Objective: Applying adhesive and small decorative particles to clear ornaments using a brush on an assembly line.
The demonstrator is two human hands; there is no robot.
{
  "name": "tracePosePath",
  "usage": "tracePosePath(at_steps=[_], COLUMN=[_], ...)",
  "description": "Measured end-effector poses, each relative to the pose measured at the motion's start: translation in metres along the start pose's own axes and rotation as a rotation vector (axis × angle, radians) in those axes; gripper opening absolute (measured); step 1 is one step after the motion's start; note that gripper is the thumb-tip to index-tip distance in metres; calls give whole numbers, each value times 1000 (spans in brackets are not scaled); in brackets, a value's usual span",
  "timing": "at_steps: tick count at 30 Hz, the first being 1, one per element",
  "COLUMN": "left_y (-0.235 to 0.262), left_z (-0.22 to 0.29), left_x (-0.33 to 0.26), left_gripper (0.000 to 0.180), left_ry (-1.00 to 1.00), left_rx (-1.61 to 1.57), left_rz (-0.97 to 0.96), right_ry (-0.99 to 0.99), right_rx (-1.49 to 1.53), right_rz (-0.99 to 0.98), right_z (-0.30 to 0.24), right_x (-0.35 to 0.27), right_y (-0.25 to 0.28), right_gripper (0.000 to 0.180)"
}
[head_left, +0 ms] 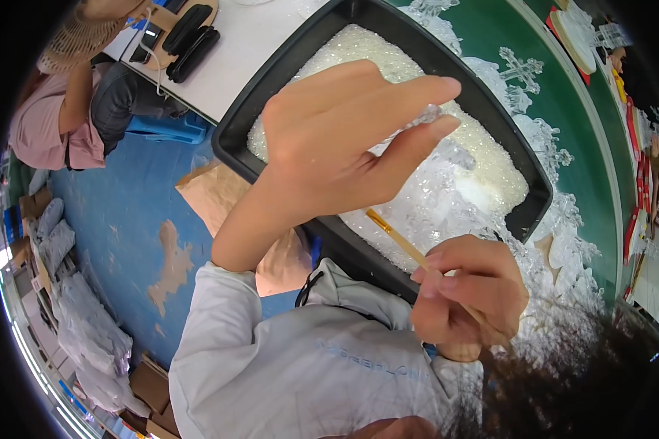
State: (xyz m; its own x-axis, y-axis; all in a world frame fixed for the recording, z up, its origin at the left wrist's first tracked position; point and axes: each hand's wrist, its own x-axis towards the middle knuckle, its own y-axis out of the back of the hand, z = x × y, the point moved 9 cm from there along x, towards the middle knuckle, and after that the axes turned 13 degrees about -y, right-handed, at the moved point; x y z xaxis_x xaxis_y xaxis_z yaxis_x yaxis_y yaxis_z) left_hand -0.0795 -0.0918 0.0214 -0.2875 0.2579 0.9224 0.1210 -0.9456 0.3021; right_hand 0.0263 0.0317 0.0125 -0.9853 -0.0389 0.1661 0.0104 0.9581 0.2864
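Two hands are working: the left hand is pinching a clear piece, the right hand is gripping a brush nearer the body. A slipping pinch would be risking dropping the piece. Beneath the left hand, a black tray is holding pale granules and a glassy heap.

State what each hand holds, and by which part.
Right hand: slim tan wooden brush, by its handle. Left hand: small clear glassy piece, gripped part hidden.
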Motion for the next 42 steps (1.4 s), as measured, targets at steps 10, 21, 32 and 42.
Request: tracePosePath(at_steps=[10, 21, 32, 42], left_y=[3, 2, 0, -4], left_z=[0, -1, -11, -4], left_x=[-1, 1, 2, 0], left_gripper=[25, 22, 22, 27], left_ry=[-10, -31, 118, 72], left_rx=[86, 72, -97, -304], left_rz=[37, 29, -18, -61], right_ry=[169, 46, 116, 94], right_rx=[-252, 116, 53, 22], right_rz=[-4, 437, 442, 195], right_z=[-7, 5, 10, 10], right_x=[8, -12, -14, -11], right_y=[-16, 25, 42, 27], right_gripper=[23, 23, 23, 16])
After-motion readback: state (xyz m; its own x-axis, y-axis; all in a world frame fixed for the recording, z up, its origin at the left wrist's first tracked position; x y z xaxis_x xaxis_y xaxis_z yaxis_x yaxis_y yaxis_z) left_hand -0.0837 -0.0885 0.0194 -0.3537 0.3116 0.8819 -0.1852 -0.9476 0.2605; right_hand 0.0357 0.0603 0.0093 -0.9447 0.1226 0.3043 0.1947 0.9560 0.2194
